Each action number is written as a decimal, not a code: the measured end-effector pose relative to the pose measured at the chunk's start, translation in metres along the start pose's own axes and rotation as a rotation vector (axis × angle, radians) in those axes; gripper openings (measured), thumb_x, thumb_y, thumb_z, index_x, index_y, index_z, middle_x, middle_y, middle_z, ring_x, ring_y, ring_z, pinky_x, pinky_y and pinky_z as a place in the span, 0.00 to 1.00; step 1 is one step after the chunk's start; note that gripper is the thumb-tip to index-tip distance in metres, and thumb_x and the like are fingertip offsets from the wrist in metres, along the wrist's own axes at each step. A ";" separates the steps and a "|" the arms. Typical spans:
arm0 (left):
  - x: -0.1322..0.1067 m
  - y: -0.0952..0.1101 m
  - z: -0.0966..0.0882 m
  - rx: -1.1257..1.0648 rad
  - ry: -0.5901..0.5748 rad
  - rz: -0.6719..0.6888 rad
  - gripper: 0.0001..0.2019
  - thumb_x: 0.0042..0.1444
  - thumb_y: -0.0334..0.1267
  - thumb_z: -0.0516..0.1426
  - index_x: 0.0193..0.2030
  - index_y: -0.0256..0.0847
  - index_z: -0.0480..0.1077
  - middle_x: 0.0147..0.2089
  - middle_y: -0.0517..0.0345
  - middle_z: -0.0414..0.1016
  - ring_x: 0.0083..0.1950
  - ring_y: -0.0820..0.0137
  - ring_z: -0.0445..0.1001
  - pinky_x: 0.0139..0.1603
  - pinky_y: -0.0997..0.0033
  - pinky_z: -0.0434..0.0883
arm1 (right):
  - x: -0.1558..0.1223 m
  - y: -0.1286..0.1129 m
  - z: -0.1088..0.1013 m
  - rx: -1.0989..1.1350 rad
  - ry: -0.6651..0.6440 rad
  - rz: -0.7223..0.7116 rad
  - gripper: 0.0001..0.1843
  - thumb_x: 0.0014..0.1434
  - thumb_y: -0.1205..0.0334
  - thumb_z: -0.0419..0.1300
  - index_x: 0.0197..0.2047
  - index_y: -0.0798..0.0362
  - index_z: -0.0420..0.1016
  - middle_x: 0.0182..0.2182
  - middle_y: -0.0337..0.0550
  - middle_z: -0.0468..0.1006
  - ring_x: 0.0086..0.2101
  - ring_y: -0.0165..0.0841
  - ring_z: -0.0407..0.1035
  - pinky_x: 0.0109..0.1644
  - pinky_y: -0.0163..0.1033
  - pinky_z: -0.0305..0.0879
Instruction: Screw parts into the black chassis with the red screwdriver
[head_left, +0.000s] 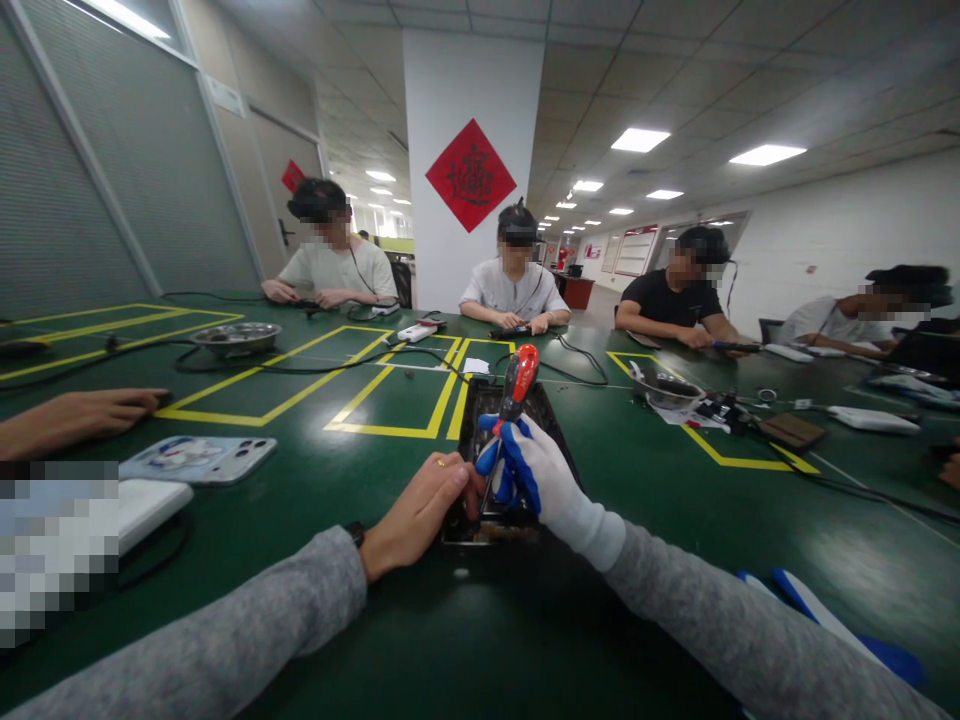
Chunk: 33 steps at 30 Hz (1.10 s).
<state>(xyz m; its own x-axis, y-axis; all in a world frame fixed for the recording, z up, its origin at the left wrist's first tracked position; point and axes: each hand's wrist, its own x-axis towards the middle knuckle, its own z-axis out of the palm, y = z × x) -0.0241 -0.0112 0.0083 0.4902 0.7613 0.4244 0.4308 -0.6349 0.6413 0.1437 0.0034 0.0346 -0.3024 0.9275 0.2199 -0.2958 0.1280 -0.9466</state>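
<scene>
A screwdriver (519, 382) with a red and black handle leans in my right hand (529, 470), which wears a white and blue glove and is closed around it. Its shaft points down into a long black open casing (551, 410) on the green table. My bare left hand (431, 505), with a ring on one finger, is at the casing's near left side. Its fingers are bent together close to the shaft; what they pinch is hidden. Dark parts inside the casing are too unclear to name.
On the left lie a phone (199, 459), a metal bowl (238, 338) and another person's hand (82, 415). A second bowl (666, 386) with loose parts, cables and a brown wallet-like item (792, 431) are on the right. Spare gloves (832, 610) rest near my right forearm. Several people sit opposite.
</scene>
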 end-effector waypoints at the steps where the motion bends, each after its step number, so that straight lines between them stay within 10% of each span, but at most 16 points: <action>1: 0.000 0.000 0.000 -0.001 0.001 0.002 0.26 0.65 0.40 0.34 0.27 0.38 0.68 0.33 0.57 0.70 0.39 0.69 0.64 0.46 0.68 0.58 | 0.000 0.000 0.000 -0.001 -0.002 0.000 0.21 0.56 0.49 0.53 0.47 0.56 0.66 0.23 0.39 0.73 0.19 0.25 0.64 0.20 0.29 0.62; 10: 0.005 -0.005 0.001 0.013 0.031 -0.049 0.11 0.55 0.44 0.55 0.31 0.38 0.69 0.33 0.59 0.69 0.38 0.70 0.65 0.42 0.70 0.60 | 0.002 0.003 -0.001 -0.019 0.032 -0.019 0.18 0.54 0.49 0.56 0.42 0.54 0.67 0.22 0.37 0.72 0.21 0.25 0.66 0.24 0.30 0.64; 33: 0.006 -0.004 0.001 -0.043 -0.042 0.004 0.09 0.57 0.40 0.53 0.35 0.38 0.71 0.36 0.58 0.71 0.40 0.70 0.67 0.44 0.69 0.62 | 0.001 0.004 -0.003 0.036 -0.041 -0.069 0.20 0.57 0.50 0.52 0.46 0.55 0.68 0.22 0.38 0.72 0.19 0.24 0.64 0.22 0.30 0.62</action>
<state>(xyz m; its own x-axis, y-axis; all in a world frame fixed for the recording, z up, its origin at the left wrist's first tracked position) -0.0222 -0.0045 0.0075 0.5241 0.7518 0.4002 0.3959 -0.6311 0.6671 0.1450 0.0056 0.0302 -0.3169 0.9016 0.2943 -0.3493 0.1775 -0.9201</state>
